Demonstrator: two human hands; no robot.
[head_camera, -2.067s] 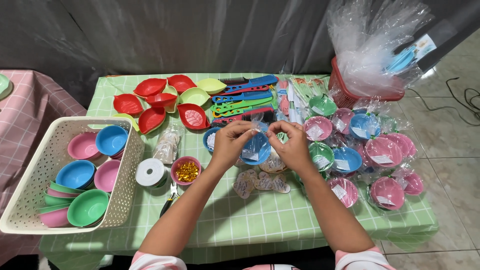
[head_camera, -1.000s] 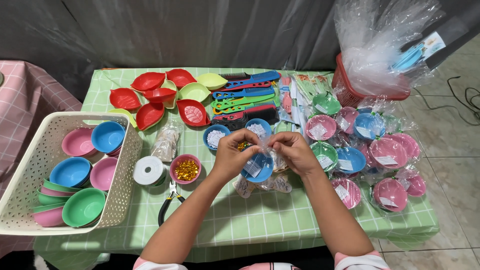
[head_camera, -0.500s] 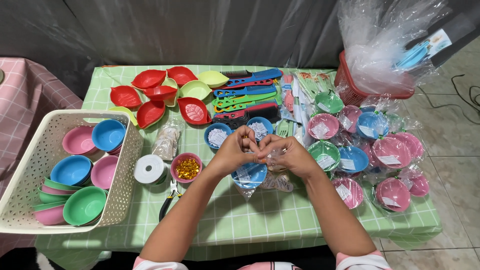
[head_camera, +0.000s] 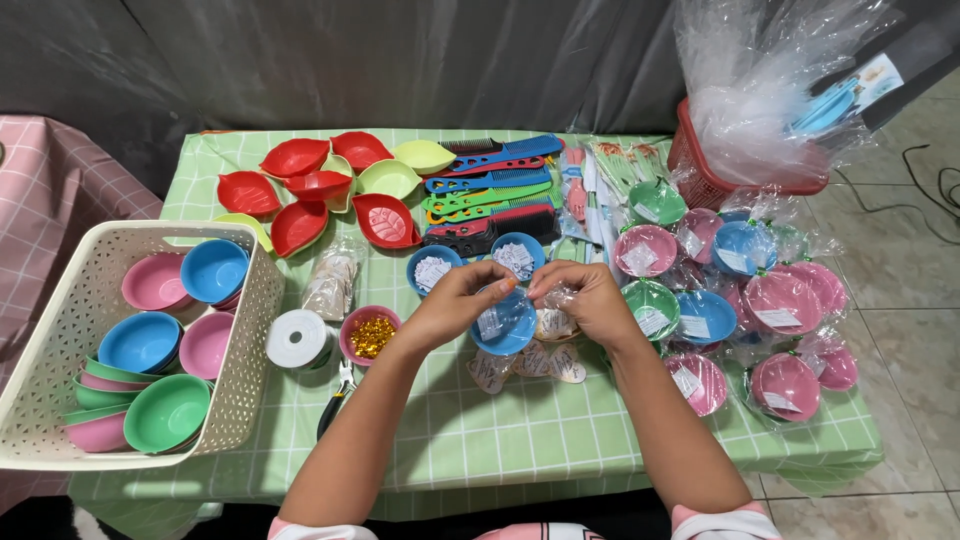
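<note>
Blue plastic bowl (head_camera: 505, 322) in clear wrapping, held above the green checked tablecloth (head_camera: 520, 430). Left hand (head_camera: 452, 302) is pinching the wrap at the bowl's near rim, fingertips closed on it. Right hand (head_camera: 580, 298) is gripping the crinkled wrap on the other side, fingers curled shut. Small paper tags (head_camera: 530, 365) are lying just below. A white basket (head_camera: 60, 340) of bowls is sitting to the left, wrapped bowls (head_camera: 775, 305) piling at right.
</note>
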